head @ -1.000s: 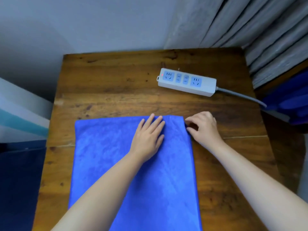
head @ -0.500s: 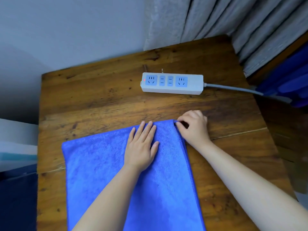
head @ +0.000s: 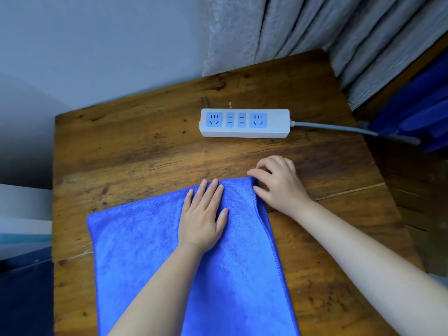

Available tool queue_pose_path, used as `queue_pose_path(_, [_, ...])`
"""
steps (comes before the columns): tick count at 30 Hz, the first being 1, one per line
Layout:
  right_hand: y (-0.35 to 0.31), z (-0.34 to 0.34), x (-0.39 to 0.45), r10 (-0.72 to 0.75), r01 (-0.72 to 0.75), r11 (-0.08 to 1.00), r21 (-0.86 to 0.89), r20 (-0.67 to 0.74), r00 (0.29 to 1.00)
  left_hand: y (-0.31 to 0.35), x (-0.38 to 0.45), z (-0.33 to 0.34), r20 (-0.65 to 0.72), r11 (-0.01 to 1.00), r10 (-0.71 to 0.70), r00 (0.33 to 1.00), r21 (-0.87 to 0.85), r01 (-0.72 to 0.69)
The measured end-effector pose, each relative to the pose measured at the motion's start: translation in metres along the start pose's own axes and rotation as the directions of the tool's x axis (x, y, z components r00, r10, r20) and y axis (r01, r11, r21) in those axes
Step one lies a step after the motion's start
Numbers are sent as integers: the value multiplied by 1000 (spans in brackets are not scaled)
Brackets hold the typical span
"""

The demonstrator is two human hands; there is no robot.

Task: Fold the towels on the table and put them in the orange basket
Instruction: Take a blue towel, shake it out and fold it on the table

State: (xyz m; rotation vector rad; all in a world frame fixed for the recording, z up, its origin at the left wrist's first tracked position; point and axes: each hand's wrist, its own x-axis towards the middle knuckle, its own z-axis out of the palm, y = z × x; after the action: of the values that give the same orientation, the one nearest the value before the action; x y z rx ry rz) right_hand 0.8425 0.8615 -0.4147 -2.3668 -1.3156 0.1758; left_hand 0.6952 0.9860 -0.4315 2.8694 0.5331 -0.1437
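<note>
A blue towel [head: 150,251] lies flat on the wooden table [head: 135,146], reaching from mid-table to the near edge of the view. My left hand [head: 203,214] presses flat on the towel near its far edge, fingers straight. At the towel's far right corner my right hand [head: 278,185] pinches the cloth between thumb and curled fingers. No orange basket is in view.
A white power strip [head: 244,122] lies on the far part of the table, its grey cable [head: 339,128] running off to the right. Grey curtains [head: 315,32] hang behind. More blue fabric [head: 421,110] sits beyond the table's right edge.
The view has swung to the left and tilted. My hands keep the same places on the towel; the right hand's grip at the corner looks tighter.
</note>
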Motion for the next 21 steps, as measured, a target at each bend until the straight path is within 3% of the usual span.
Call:
queue_pose_path(3, [3, 1, 6, 3, -2, 1000, 17, -56, 998, 0, -2, 2, -14, 999, -15, 1000, -40, 14])
queue_pose_path(7, [16, 2, 11, 236, -236, 970, 61, 16, 972, -1, -2, 4, 72, 994, -45, 996, -96, 51])
queue_pose_path(9, [15, 2, 10, 254, -256, 965, 59, 47, 966, -4, -2, 6, 88, 990, -59, 994, -121, 69])
queue_pose_path(12, [9, -4, 7, 238, -243, 967, 83, 66, 969, -2, -3, 0, 78, 993, -20, 997, -112, 28])
queue_pose_path(15, [-4, -7, 9, 155, -170, 983, 66, 182, 971, -11, -11, -11, -106, 988, -15, 994, -154, -2])
queue_pose_path(19, [-21, -7, 30, 109, -71, 992, -109, 406, 907, -59, -26, -30, -156, 985, -158, 975, -97, 144])
queue_pose_path(21, [-25, -8, 42, 118, -23, 978, -209, 453, 884, -88, -33, -35, -99, 967, -251, 963, -62, 245])
